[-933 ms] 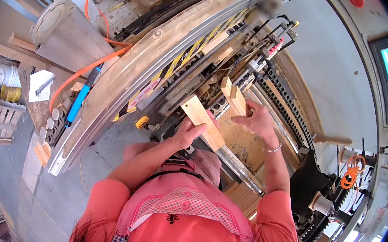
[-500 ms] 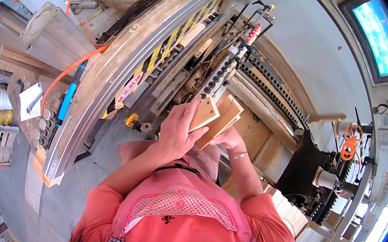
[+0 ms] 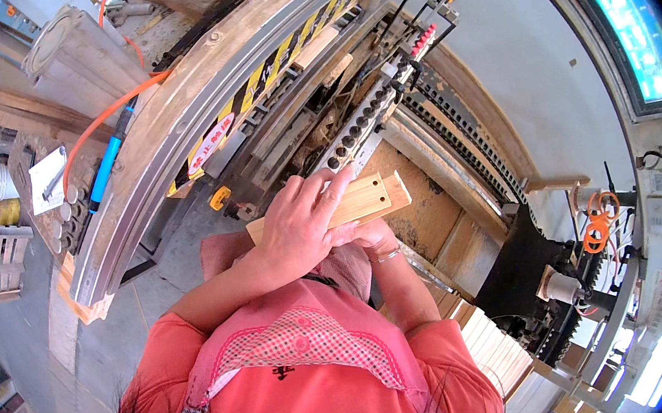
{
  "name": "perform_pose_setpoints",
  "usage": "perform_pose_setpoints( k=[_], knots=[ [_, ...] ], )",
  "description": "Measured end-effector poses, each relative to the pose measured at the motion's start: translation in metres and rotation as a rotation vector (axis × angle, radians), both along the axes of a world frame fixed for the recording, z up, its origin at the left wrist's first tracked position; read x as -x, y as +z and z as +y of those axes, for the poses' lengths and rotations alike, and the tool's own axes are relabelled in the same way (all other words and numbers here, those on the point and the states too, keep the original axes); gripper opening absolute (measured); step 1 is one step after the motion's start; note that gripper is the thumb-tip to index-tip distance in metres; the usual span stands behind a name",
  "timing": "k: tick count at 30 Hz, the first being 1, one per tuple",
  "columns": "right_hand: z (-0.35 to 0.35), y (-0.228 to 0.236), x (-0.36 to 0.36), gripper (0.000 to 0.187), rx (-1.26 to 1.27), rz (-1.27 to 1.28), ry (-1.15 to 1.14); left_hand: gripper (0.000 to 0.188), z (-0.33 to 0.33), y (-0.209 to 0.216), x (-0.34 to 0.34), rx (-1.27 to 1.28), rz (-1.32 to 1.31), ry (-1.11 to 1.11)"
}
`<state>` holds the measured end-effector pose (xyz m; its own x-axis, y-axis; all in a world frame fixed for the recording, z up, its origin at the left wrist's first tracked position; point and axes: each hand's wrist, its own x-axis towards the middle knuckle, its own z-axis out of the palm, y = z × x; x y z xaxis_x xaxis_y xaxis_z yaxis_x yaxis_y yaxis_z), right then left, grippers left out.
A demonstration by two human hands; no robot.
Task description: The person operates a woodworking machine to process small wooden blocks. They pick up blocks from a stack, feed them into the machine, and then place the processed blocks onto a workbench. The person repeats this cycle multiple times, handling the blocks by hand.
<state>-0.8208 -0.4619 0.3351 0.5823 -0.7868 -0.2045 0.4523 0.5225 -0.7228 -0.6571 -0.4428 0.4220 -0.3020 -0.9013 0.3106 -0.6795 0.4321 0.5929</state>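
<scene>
In front of my body I hold a small stack of light wooden boards. Two dark holes show near the right end of the top one, and the end of another board juts out from under it. My left hand lies over the top board, closed on it from the left, with its fingers pointing up and right. Under the boards, on the near side, my right hand grips them; its fingers are partly hidden by the wood.
Beyond my hands is a machine with a row of black round fittings and a striped guard rail. A screen is mounted at the right. Pale wooden strips are stacked by my right elbow. A blue air gun lies at the left.
The boards have turned from slanting up and away to lying more crosswise, and more of the top one shows. Both hands have shifted slightly left, and the pieces now overlap more closely.
</scene>
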Motion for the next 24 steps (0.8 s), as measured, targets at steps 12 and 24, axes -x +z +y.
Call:
perform_pose_setpoints(
  k=[12,24],
  knots=[
    [0.007,-0.036,-0.007,0.087,0.019,-0.149,0.028,0.069,0.007,0.014,-0.002,0.084,-0.262,-0.008],
    [0.009,-0.029,-0.002,0.092,-0.02,-0.243,0.029,0.068,0.002,0.022,-0.004,0.164,-0.181,0.031]
  ],
)
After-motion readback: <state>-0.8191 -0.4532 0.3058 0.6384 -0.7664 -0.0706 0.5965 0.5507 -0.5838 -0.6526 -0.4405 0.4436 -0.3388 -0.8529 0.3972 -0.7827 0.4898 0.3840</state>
